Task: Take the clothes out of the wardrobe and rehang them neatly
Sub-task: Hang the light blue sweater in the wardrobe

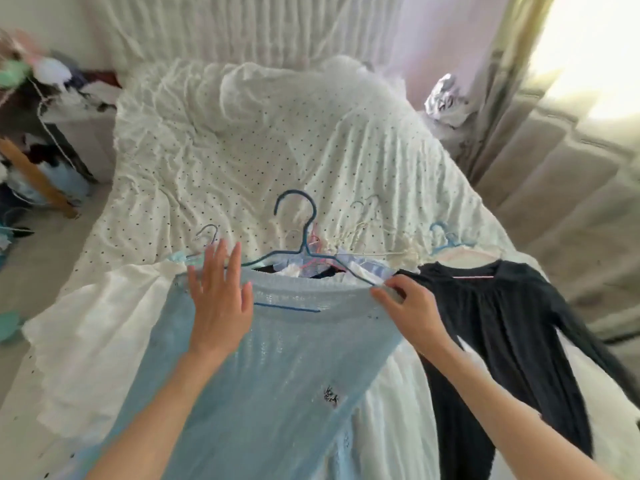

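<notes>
A light blue knit garment [277, 368] lies on top of a pile of clothes on the bed, with a dark blue hanger [300, 233] in its neckline. My left hand [220, 299] lies flat on its left shoulder, fingers straight. My right hand [405, 306] pinches the garment's right shoulder edge by the hanger's arm. A black long-sleeved top [502, 323] on a pink hanger lies to the right. A white garment [97, 327] spreads out to the left. Several other hangers [363, 233] stick out of the pile behind.
The bed [242, 140] has a white dotted sheet, rumpled toward the back. A cluttered table [41, 109] with coloured things stands at the left. Beige curtains [554, 202] and a bright window are at the right. A crumpled bag [446, 98] sits beyond the bed's far right corner.
</notes>
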{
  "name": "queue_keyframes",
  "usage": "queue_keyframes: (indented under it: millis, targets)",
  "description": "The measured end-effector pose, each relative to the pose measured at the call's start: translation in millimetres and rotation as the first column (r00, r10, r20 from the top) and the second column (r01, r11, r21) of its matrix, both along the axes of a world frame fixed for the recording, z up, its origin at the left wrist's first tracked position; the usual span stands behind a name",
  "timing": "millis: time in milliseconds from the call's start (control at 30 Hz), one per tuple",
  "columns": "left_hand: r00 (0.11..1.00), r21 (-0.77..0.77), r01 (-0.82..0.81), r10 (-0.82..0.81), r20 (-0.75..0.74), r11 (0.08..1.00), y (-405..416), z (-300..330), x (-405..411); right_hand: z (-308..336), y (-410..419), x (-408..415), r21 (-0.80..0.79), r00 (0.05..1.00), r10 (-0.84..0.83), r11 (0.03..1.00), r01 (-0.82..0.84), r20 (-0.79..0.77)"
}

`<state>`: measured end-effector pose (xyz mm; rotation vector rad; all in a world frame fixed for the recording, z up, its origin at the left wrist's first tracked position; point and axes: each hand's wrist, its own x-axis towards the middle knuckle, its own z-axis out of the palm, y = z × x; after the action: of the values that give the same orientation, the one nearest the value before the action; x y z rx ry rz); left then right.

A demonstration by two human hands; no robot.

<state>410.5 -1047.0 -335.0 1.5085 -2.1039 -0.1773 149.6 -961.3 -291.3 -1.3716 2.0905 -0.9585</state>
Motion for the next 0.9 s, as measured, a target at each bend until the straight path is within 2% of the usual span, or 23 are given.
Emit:
queue_keyframes:
  millis: [200, 333, 500, 700, 900]
  targets:
    - [0.945, -0.186, 0.26, -0.289, -0.151, 0.947, 64, 91, -121, 72, 142, -106, -0.211, 0.969, -0.247, 0.948, 0.239, -0.008]
    - [0.878, -0.343, 0.401, -0.463, -0.123, 0.85, 122, 130, -202, 109, 245, -168, -0.313, 0.902, -0.432, 0.855, 0.413, 0.01]
    - [0.757, -0.329, 0.585, -0.645, -0.106, 0.741, 196, 164, -293, 145, 381, -221, -0.387, 0.789, -0.614, 0.729, 0.565, -0.004]
    - [0.476, -0.439, 0.769, -0.874, -0.092, 0.465, 308, 200, -410, 177, 506, -241, -0.488, 0.58, -0.809, 0.547, 0.68, -0.099]
    - [0.047, -0.413, 0.904, -0.986, -0.159, 0.11, 406, 212, -506, 193, 610, -238, -0.515, 0.318, -0.941, 0.332, 0.791, -0.117]
